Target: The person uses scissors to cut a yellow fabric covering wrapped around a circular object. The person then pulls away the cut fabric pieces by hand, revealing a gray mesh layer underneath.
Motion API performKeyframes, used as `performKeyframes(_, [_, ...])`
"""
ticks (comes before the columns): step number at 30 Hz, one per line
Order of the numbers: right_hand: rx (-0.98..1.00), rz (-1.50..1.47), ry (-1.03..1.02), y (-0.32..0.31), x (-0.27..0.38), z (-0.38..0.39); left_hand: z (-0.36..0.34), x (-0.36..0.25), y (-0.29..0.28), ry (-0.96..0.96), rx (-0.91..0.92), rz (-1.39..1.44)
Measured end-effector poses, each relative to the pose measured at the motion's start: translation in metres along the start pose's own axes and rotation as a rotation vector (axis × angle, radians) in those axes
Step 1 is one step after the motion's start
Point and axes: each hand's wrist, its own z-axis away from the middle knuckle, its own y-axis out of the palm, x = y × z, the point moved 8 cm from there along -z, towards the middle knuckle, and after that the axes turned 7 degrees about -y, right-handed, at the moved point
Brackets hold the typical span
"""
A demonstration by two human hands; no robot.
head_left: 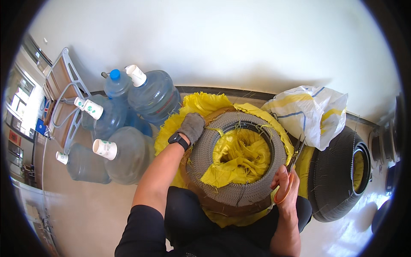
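Observation:
In front of me stands a grey-treaded tyre [202, 160], partly wrapped in yellow woven plastic [171, 126], with more of the plastic bunched in its centre hole. My left hand [191, 128], in a grey glove, is closed on the yellow wrapping at the tyre's upper left edge; its fingertips are hidden. At the right side, my bare right hand [286, 186] grips a pair of scissors [293, 160] with orange handles. The scissor blades point away from me and are spread apart, beside the tyre's yellow-covered right edge. Frayed yellow strands hang around the rim.
Large water jugs [156, 96], several with paper cups [105, 149] over their necks, crowd the left. A silver-framed folding chair [70, 98] leans behind them. To the right are a white woven sack [314, 111] and black tyres [336, 173]. A white wall [222, 43] rises behind.

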Motion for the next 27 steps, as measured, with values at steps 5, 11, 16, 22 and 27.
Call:
performKeyframes(5, [0.049, 0.032, 0.026, 0.02, -0.001, 0.005, 0.012, 0.03, 0.01, -0.078, 0.084, 0.47])
performKeyframes(11, [0.27, -0.02, 0.0, 0.073, 0.022, -0.002, 0.023, 0.031, 0.018, 0.012, 0.273, 0.651])
performKeyframes(16, [0.704, -0.374, 0.241, 0.156, 0.03, -0.006, 0.011, 0.025, -0.009, 0.104, 0.3, 0.57])
performKeyframes(22, [0.89, -0.465, 0.661, 0.222, 0.008, -0.016, 0.012, 0.031, -0.009, 0.053, 0.307, 0.919])
performKeyframes(27, [0.791, -0.365, 0.796, 0.243, -0.021, -0.023, 0.013, 0.032, -0.001, 0.034, 0.325, 1.049])
